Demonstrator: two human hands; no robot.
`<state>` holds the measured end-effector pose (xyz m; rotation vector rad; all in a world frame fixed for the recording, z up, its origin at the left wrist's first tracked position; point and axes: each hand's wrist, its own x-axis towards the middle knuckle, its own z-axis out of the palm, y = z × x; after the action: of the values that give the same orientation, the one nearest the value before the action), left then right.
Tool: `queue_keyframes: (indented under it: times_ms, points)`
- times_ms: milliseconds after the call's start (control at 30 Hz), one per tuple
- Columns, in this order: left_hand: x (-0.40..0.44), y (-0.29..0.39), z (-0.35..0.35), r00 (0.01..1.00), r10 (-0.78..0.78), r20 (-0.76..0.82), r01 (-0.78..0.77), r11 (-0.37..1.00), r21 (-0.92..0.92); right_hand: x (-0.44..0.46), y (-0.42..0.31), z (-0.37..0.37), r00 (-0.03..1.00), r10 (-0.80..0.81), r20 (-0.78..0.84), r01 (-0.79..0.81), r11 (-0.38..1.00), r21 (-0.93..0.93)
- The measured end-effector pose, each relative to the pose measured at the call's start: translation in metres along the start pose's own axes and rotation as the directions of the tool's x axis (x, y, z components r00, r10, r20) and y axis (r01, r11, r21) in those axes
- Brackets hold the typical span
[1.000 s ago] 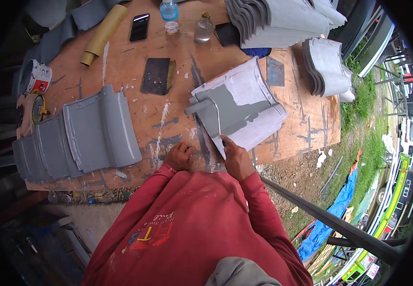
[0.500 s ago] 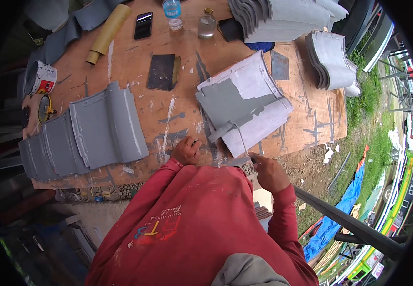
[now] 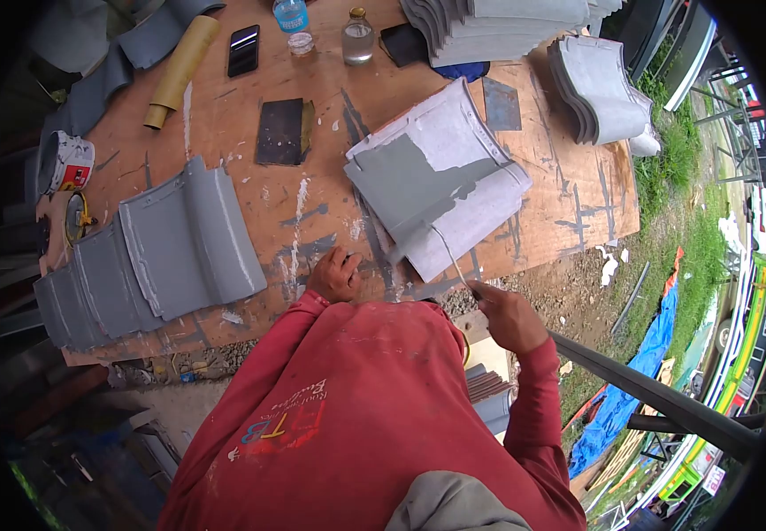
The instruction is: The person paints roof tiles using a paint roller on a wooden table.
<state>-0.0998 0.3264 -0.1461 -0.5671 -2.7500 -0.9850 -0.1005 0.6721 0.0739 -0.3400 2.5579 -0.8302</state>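
My right hand (image 3: 511,317) is closed round the handle of a paint roller (image 3: 450,255), whose roller end lies at the near left edge of a pale roof tile (image 3: 480,208). Grey paint covers the tile's left and middle part. My left hand (image 3: 335,273) rests at the table's near edge with its fingers curled; whether anything is in them is hidden. Left of it, several grey-painted tiles (image 3: 180,239) overlap in a row.
The wooden table (image 3: 312,212) also bears a dark sheet (image 3: 280,133), a phone (image 3: 243,50), a bottle (image 3: 292,16), a glass jar (image 3: 357,40), a cardboard tube (image 3: 181,71), a bucket (image 3: 72,163) and stacked pale tiles (image 3: 591,84). A dark bar (image 3: 648,389) slants at the right.
My right hand and the roller have moved from the tile's painted upper left to its near edge. Grey paint now reaches further down the tile. My left hand stays at the table's edge.
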Motion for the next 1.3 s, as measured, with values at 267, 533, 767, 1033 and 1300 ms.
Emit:
queue_keyframes:
  times_ms: [267, 533, 767, 1033, 1300]
  points:
    - [0.003, 0.009, -0.003, 1.0, -0.01, 0.002, 0.01, 0.999, 0.051, -0.012, 0.012, -0.053, 0.973, 0.163, -0.162, -0.156, 0.986, 0.055]
    - [0.004, 0.018, 0.006, 0.998, 0.032, -0.048, -0.023, 0.986, 0.168, 0.147, 0.055, -0.006, 0.957, 0.074, -0.28, -0.065, 0.997, 0.04]
    - [-0.005, 0.008, 0.01, 0.999, -0.036, 0.018, 0.033, 0.985, 0.167, 0.109, 0.067, -0.049, 0.982, 0.136, -0.129, -0.16, 0.968, -0.193]
    - [0.003, 0.019, 0.008, 0.999, -0.032, -0.015, 0.034, 0.985, 0.17, 0.102, 0.055, -0.081, 0.965, 0.196, -0.173, -0.238, 0.933, -0.269]
    - [-0.004, 0.002, 0.019, 0.998, -0.052, 0.032, 0.044, 0.979, 0.201, 0.128, 0.056, -0.051, 0.958, 0.142, -0.248, -0.178, 0.975, -0.132]
